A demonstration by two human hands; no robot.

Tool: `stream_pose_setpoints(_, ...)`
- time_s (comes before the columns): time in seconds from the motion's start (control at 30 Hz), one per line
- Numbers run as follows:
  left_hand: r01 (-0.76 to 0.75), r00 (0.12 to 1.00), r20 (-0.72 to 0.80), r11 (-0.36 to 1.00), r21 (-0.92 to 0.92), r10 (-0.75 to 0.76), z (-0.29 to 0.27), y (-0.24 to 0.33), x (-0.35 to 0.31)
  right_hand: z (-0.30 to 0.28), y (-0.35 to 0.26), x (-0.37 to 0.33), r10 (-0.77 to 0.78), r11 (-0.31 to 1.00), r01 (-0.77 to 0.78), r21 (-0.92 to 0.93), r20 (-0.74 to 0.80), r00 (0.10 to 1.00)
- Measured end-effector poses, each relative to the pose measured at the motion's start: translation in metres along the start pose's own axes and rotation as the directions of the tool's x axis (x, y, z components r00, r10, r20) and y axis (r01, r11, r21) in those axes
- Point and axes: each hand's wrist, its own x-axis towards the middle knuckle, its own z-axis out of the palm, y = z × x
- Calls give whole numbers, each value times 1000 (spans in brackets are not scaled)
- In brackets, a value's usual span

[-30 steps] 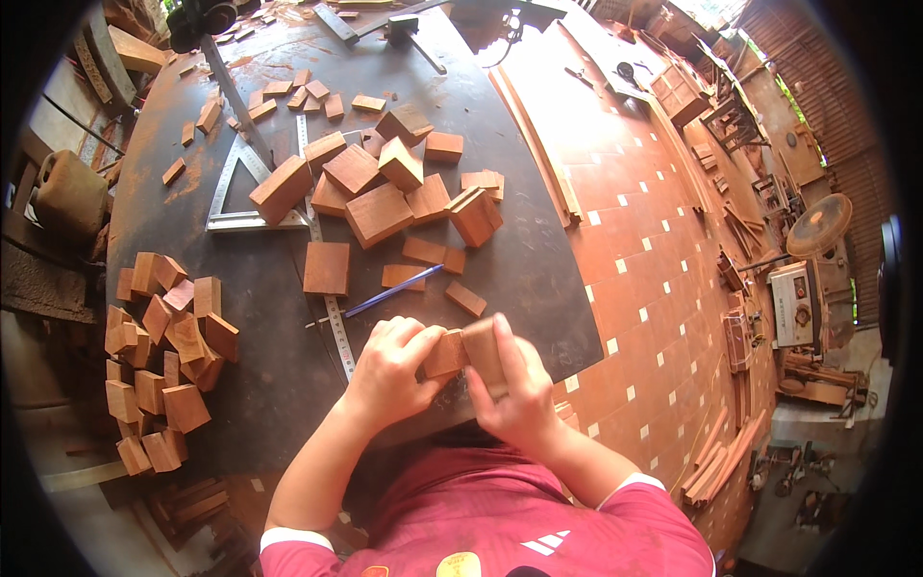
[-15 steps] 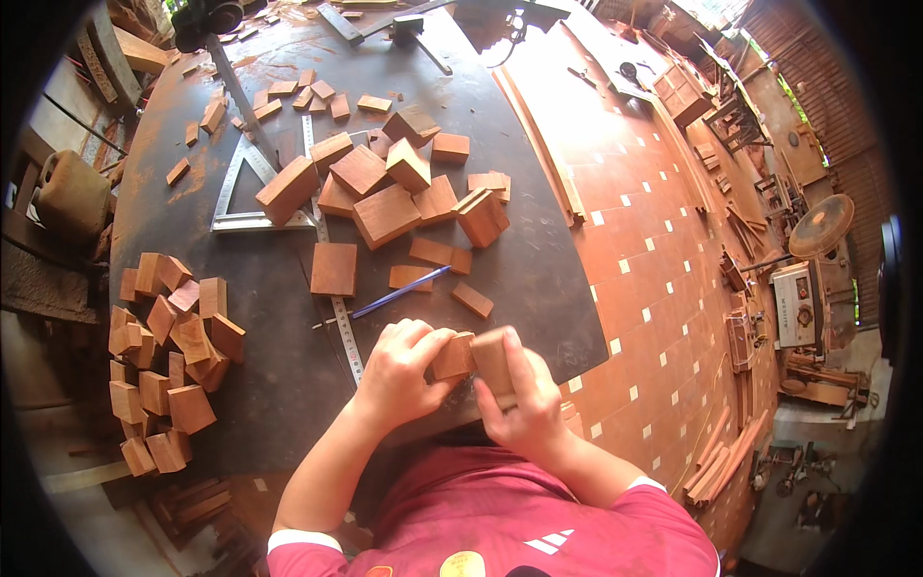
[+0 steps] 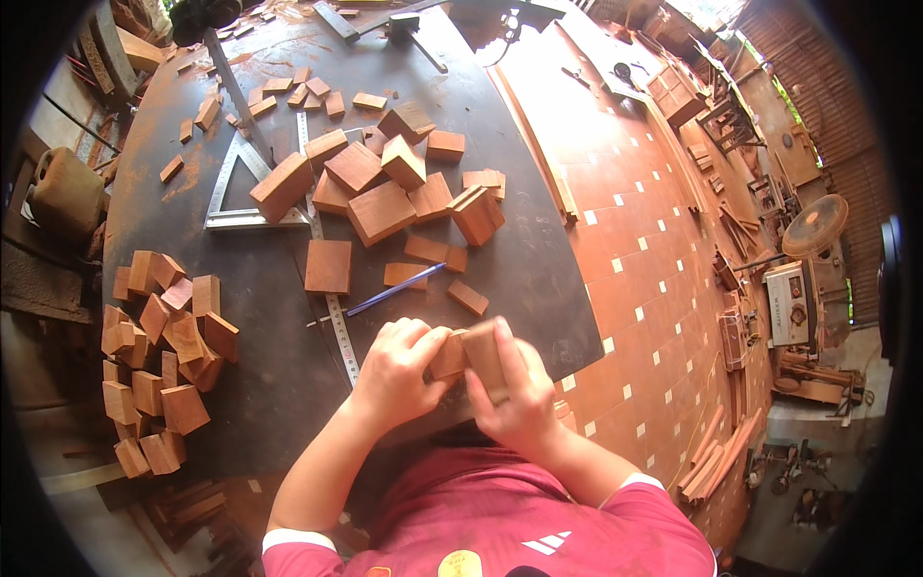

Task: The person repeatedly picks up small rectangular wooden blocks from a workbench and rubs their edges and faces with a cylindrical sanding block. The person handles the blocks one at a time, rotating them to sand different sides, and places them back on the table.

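Observation:
My left hand (image 3: 392, 370) is closed around a small reddish-brown wooden block (image 3: 448, 356), its fingers wrapped over the near side. In my right hand (image 3: 520, 392) is a second wooden block (image 3: 487, 360), pinched between thumb and fingers and tilted. The two blocks meet or nearly meet above the table's near edge; whether they touch is hard to tell. Just beyond them lie a blue pen (image 3: 396, 289) and a small loose block (image 3: 467, 297). A steel ruler (image 3: 338, 337) runs away from my left hand.
A dark table (image 3: 279, 365) carries a heap of wooden blocks (image 3: 383, 213) in the middle and another cluster (image 3: 165, 337) at left. A triangular metal square (image 3: 252, 220) lies beside a saw blade (image 3: 240, 101). Right of the table is a tiled floor (image 3: 625, 288).
The right hand's block has shifted slightly left, closer against the left hand's block, and turned a little. The whole view has moved slightly. Both hands keep their grip.

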Motion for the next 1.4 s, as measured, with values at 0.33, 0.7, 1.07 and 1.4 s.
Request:
stream_pose_setpoints(0.33,50,998,-37,999,-20,-50,0,0,2,-5,72,-64,-115,993,118,13,-150,982)
stream_pose_setpoints(0.7,60,997,-47,998,2,-60,3,2,-1,10,90,-50,-275,961,256,-107,-238,932)
stream_pose_setpoints(1.07,72,996,-46,997,37,-70,3,5,1,8,90,-47,-280,960,270,-79,-213,936)
stream_pose_setpoints(1.4,67,996,-57,996,51,-64,3,5,0,12,88,-45,-259,966,246,-81,-248,933)
